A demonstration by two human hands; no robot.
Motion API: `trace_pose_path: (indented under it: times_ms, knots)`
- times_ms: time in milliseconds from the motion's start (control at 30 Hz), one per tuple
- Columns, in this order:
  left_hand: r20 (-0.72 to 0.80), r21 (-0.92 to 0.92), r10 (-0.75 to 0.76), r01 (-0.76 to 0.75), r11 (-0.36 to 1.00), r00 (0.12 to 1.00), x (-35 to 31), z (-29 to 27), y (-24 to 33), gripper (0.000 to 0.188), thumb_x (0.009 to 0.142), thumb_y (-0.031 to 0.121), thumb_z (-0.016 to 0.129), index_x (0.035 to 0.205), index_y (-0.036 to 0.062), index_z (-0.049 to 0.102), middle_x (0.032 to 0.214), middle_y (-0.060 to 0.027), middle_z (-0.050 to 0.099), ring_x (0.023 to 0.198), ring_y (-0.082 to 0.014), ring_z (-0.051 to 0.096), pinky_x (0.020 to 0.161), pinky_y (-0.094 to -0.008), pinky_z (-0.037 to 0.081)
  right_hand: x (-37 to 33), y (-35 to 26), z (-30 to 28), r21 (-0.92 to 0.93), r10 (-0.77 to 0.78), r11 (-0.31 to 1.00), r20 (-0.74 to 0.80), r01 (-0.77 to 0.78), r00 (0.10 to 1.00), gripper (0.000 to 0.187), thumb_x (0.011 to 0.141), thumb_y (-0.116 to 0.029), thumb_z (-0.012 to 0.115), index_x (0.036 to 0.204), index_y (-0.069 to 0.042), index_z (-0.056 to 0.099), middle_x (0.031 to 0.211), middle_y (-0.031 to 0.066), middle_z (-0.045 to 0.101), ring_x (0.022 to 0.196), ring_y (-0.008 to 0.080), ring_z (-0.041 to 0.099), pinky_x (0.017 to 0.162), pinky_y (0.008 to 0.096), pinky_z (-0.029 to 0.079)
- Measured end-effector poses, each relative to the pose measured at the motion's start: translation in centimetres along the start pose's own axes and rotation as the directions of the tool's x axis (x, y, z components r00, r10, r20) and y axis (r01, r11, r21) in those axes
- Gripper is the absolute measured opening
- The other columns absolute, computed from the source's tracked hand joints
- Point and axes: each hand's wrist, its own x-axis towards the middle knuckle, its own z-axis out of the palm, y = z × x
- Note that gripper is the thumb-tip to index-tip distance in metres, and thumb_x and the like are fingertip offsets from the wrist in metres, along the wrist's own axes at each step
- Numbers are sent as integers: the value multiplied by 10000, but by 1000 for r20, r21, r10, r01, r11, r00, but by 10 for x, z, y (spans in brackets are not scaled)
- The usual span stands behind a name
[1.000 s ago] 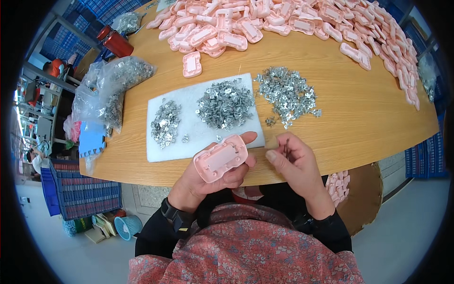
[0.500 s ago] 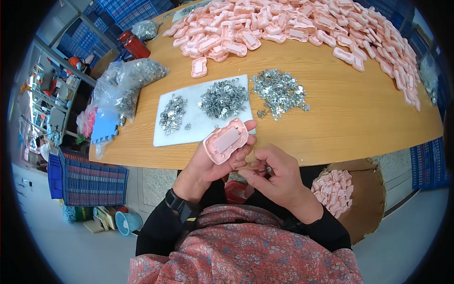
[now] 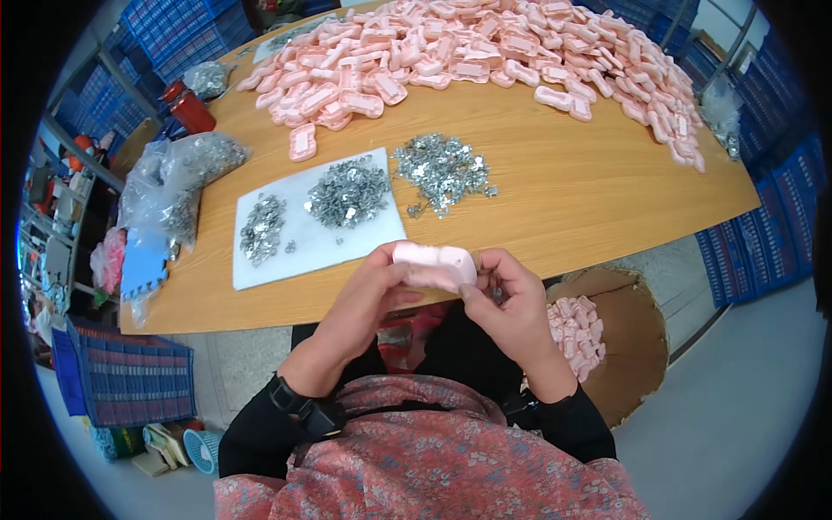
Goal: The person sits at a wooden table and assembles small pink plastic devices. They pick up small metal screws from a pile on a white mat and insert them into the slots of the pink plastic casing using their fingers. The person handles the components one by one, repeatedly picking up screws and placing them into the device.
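A pink plastic shell [image 3: 436,267] is tilted up in front of me, just off the table's near edge. My left hand [image 3: 364,299] grips its left end, thumb and fingers closed round it. At the other end, my right hand [image 3: 513,303] pinches the shell between thumb and forefinger. Something small and shiny shows among the curled fingers of that hand, too small to name. Beyond the shell lies a white foam sheet [image 3: 303,270] bearing two heaps of small metal pieces [image 3: 348,192]. Another heap of metal pieces [image 3: 444,171] rests on the wood to its right.
Pink shells [image 3: 468,43] are piled across the far side of the table [image 3: 555,199]. At the left stand a plastic bag of metal parts [image 3: 182,182] and a red container [image 3: 188,110]. A cardboard box [image 3: 631,338] holding pink pieces stands low at the right; blue crates [image 3: 134,373] are at the left.
The shell was lying inner side up on my open left palm; now it is tipped up and held at both ends. My right hand has come onto it. The view has turned rightward.
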Motion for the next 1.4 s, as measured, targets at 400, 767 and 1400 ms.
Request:
trace_pose_path:
  times_ms: [400,767,1400]
  knots:
    - [545,72,-348,371,926,763,22,-58,20,560,1067,392,368,1529,79,320,959,-28,604,918,-124,595,837,-272,499,46,13,-17,-234,162,955,-111,-184,980,266,868,-130,737,1090,-23,634,846,12,653,754,72,602,680,257,498]
    - [514,27,-262,290,957,817,24,-89,11,522,1058,413,394,1459,81,429,966,-35,614,902,-115,580,821,-251,462,120,53,-36,-794,-53,608,-77,-29,996,152,859,-62,710,965,3,622,796,40,608,712,99,553,643,270,466]
    - [464,-23,-260,305,952,847,29,-94,2,482,1014,309,557,1424,83,446,920,-36,637,869,-127,624,773,-244,470,109,50,-21,-620,78,777,-81,-112,994,154,883,-88,690,995,3,636,810,60,620,709,132,569,649,273,476]
